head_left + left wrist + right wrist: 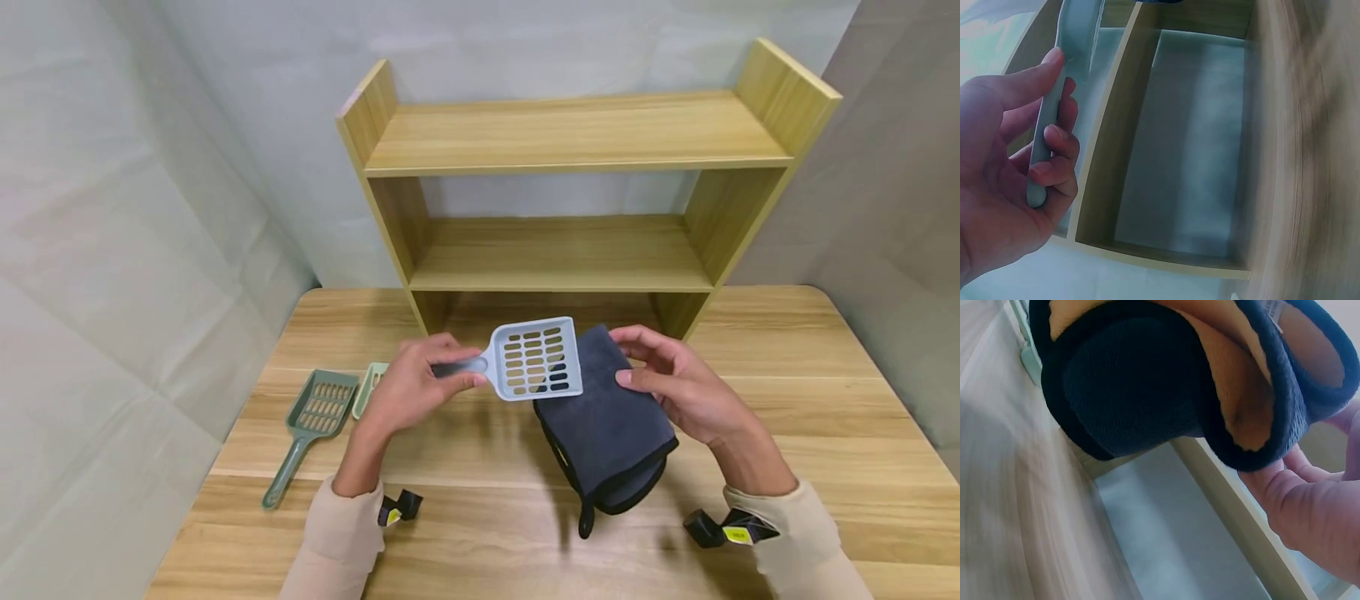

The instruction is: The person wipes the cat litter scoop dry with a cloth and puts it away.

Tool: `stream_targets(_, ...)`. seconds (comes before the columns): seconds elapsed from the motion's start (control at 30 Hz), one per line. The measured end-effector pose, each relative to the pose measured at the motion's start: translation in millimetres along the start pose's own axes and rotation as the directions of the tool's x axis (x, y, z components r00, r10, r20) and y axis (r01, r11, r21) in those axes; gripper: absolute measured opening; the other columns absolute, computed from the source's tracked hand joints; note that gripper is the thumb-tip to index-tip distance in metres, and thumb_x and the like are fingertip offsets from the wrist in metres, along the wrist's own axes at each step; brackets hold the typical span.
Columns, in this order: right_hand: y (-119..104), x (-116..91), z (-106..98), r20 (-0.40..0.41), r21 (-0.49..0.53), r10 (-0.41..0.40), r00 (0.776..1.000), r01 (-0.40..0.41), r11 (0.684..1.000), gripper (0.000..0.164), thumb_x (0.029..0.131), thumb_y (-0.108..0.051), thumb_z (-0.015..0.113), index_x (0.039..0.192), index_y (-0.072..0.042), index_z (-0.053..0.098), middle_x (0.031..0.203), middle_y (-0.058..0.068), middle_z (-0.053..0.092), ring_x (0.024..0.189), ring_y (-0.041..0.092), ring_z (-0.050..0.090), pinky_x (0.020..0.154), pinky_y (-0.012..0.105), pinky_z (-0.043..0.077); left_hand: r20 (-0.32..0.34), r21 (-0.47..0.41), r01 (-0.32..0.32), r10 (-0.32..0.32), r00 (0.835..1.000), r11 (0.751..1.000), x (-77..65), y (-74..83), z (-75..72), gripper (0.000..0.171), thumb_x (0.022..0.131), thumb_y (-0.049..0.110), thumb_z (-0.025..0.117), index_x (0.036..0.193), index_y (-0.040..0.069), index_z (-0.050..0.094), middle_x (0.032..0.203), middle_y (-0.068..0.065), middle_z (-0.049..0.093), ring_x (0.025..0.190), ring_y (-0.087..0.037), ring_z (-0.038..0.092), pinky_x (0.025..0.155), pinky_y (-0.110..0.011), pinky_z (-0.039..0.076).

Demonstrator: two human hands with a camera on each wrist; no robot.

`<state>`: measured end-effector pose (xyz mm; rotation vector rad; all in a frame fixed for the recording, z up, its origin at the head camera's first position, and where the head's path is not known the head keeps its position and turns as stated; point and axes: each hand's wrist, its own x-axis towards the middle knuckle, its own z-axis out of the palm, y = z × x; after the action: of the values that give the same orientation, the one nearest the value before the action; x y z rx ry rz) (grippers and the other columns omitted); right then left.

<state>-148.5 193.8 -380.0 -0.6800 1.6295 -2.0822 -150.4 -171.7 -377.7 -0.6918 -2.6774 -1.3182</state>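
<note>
At far left, we saw a dark green slotted scoop [306,433] lying on the wood-grain table [810,400], its handle angled toward the near edge. Just beside it lay a pale green slotted scoop [362,396], partly hidden from us by the person's left hand [416,383]. That hand gripped the handle of a blue-grey scoop [497,354], fingers curled around it, as we saw from the left wrist; the scoop was raised above the table, its slotted head pointing right. Behind it stood a wooden shelf unit [577,137]. In the head view, the scoop's head overlapped the upper left of a folded dark cloth [611,417]; we could not tell whether the two touched. A loop hung at the cloth's near corner, and from the right wrist we saw its orange-tan lining and a white tag. At right, the person's right hand [682,387] pinched the cloth's edge between thumb and fingers.
</note>
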Motion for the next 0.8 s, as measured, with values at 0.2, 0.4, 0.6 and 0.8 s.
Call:
stream_targets(0.2,3,1,3,0.012,0.021,0.008,1.0,-0.009,1.0,0.038,0.104,0.01,0.054,0.134,-0.013,0.06,0.119,-0.004,0.069,0.092,0.007,0.071,0.073,0.024,0.061,-0.062,-0.014,0.023,-0.024,0.998,1.0,1.3,-0.2,0.4,0.036,0.087,0.014,0.091,0.12,0.004,0.082,0.093,-0.005,0.076,0.074,-0.016,0.055,0.065,-0.025,0.045)
stream_targets(0.4,6,2,7,0.027,0.047,0.019,0.999,-0.021,0.999,0.037,0.104,0.01,0.055,0.133,-0.013,0.061,0.118,-0.004,0.069,0.089,0.008,0.072,0.072,0.025,0.062,-0.146,-0.002,0.009,-0.009,0.989,1.0,2.1,-0.3,2.1,0.037,0.086,0.015,0.092,0.12,0.004,0.082,0.092,-0.005,0.077,0.077,-0.018,0.059,0.068,-0.027,0.045)
stream_targets(0.6,13,5,16,0.02,0.088,0.052,0.998,-0.054,0.995,0.035,0.104,0.009,0.055,0.131,-0.012,0.06,0.117,-0.002,0.069,0.089,0.01,0.074,0.072,0.027,0.063,-0.219,-0.026,-0.016,0.01,0.976,1.0,3.6,1.2,12.6,0.038,0.084,0.013,0.093,0.118,0.002,0.082,0.095,-0.009,0.078,0.08,-0.018,0.063,0.068,-0.025,0.047)
stream_targets(0.8,21,8,26,-0.019,0.139,0.081,0.996,-0.078,0.987,0.031,0.103,0.008,0.057,0.126,-0.012,0.061,0.115,0.0,0.069,0.093,0.011,0.074,0.075,0.028,0.064,-0.254,-0.051,-0.021,0.007,0.967,0.998,5.3,2.9,25.1,0.039,0.083,0.01,0.094,0.118,0.0,0.082,0.093,-0.011,0.078,0.078,-0.018,0.061,0.067,-0.023,0.045)
